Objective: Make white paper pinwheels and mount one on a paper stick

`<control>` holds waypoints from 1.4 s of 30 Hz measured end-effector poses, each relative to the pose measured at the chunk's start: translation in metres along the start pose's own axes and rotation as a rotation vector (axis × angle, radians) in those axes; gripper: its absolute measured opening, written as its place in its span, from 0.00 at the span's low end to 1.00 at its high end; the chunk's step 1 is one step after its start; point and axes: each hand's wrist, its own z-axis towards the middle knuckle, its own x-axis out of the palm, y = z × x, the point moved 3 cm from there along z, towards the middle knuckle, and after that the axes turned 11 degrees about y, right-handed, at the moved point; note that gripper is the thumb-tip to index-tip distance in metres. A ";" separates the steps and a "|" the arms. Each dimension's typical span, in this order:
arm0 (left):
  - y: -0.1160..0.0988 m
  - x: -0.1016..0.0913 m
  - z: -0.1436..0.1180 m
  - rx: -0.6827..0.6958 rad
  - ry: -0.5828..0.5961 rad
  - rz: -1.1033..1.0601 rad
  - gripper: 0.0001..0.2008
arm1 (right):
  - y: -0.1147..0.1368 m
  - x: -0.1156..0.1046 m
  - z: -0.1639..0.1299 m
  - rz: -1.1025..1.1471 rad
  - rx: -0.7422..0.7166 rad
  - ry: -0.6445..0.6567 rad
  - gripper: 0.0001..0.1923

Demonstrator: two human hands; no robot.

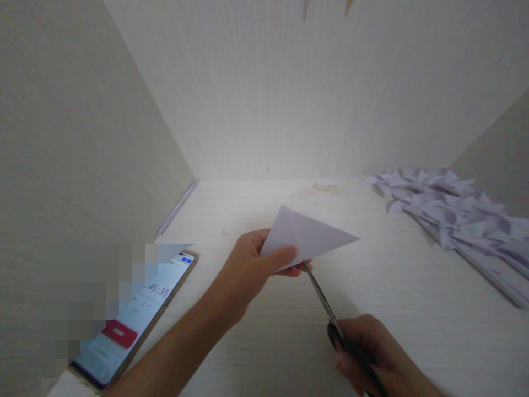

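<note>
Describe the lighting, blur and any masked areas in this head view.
Head view: soft, even light, brightest on the back wall; faint shadow under the scissors; folded paper fairly sharp; pixelated mosaic masks the area beside the phone; the walls bow slightly.

Folded paper (308,234) matt white; scissors (330,314) dark, metal blades; desk (413,309) pale wood-grain, smooth; phone (136,320) screen glossy glass

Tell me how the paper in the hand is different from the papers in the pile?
The folded paper is one smooth triangle, held up off the desk by the left hand; the pile of papers is many spiky pieces lying on the desk at the right. Scissors in the right hand touch the held one only. Both are white.
</note>
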 end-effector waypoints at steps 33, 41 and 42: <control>0.025 -0.007 0.011 0.087 -0.109 -0.131 0.10 | 0.009 -0.014 0.017 0.147 -0.345 -0.087 0.24; 0.047 -0.013 0.004 0.089 -0.151 -0.292 0.11 | 0.012 -0.083 0.036 -0.028 -0.233 -0.191 0.14; 0.050 -0.013 0.003 0.089 -0.158 -0.307 0.11 | 0.014 -0.092 0.041 -0.140 -0.226 -0.266 0.11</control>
